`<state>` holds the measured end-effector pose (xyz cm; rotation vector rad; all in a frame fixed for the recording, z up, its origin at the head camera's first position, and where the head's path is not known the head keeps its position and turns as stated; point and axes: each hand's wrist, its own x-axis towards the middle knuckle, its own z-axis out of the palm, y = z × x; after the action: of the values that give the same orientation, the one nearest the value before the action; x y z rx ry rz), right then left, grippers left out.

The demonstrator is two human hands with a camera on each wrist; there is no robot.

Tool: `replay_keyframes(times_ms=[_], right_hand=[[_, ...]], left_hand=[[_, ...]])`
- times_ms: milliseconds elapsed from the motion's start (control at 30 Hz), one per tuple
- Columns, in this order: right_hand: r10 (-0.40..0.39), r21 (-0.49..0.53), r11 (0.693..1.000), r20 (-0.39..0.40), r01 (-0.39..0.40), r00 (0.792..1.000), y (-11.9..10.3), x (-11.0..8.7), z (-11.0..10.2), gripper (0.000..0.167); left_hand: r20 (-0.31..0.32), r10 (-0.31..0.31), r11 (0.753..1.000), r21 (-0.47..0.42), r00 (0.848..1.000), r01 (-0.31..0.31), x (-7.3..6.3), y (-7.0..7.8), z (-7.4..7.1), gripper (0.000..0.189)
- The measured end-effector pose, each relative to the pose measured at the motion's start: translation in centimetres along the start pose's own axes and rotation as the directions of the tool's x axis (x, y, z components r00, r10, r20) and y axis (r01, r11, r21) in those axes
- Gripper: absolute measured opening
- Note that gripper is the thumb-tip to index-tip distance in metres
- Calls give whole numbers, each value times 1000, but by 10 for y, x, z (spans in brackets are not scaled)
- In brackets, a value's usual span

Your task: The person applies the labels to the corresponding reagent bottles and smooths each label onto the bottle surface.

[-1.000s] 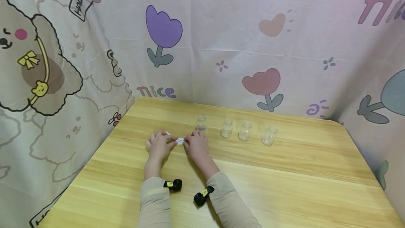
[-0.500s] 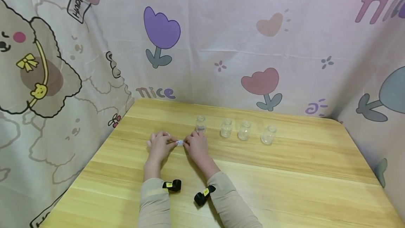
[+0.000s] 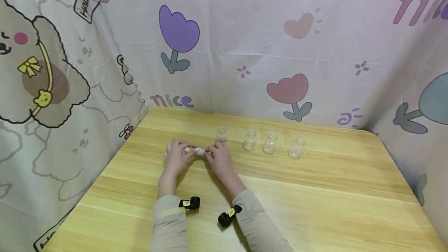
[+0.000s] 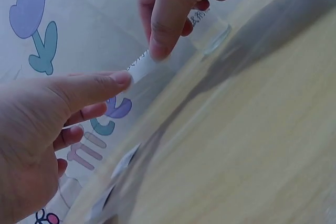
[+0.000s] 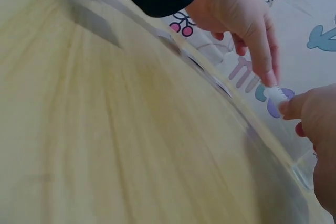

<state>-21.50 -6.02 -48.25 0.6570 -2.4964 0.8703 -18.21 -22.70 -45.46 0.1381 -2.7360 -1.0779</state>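
A small white label (image 3: pixel 200 151) with dark print is stretched between my two hands, a little above the table, and bends slightly. My left hand (image 3: pixel 177 156) pinches one end between thumb and forefinger; its other fingers are loosely bent in the left wrist view. At the opposite end my right hand (image 3: pixel 221 160) pinches the label with thumb and fingertips. Just behind the right hand stands a clear glass jar (image 3: pixel 222 132) with dark print on its front, partly covered by the fingers. More white paper strips (image 4: pixel 126 160) lie on the table below the left hand.
Three more clear jars stand in a row to the right: one nearest (image 3: pixel 250 140), one in the middle (image 3: pixel 270 143) and one at the far end (image 3: pixel 296 148). The wooden table (image 3: pixel 315 205) meets a printed curtain (image 3: pixel 238 30) at its back edge.
Both hands have risen slightly off the table with the label, which looks more tilted and curved. The white paper by the left hand shows between its fingers. The jars stay in place.
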Motion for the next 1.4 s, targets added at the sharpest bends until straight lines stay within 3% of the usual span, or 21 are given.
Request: replay_keyframes(times_ms=[233,500,733,867,967,1067,1200,1400], right_hand=[[-46,67,996,-154,57,987,7,-3,-7,11],[-57,110,990,-267,89,962,19,-9,-18,9],[-69,94,990,-354,109,933,30,-13,-35,11],[-64,88,990,-385,106,921,32,-15,-48,12],[-70,66,992,-434,109,898,35,-17,-57,13],[-109,25,990,-500,141,859,40,-17,-62,14],[-195,-35,977,-549,210,813,47,-15,-65,14],[-243,-78,968,-551,240,799,53,-16,-69,11]], left_hand=[[-6,25,1000,-16,1000,-25,1,11,0,26],[14,77,984,-161,997,-74,1,27,9,22],[27,72,967,-245,997,-63,2,49,17,22],[19,101,958,-271,995,-92,1,64,18,20],[-8,86,957,-278,996,-85,1,74,22,19],[-31,35,956,-289,999,-43,2,84,29,19],[-9,-13,931,-364,1000,9,3,95,39,19],[59,-17,885,-464,998,43,2,101,49,18]])
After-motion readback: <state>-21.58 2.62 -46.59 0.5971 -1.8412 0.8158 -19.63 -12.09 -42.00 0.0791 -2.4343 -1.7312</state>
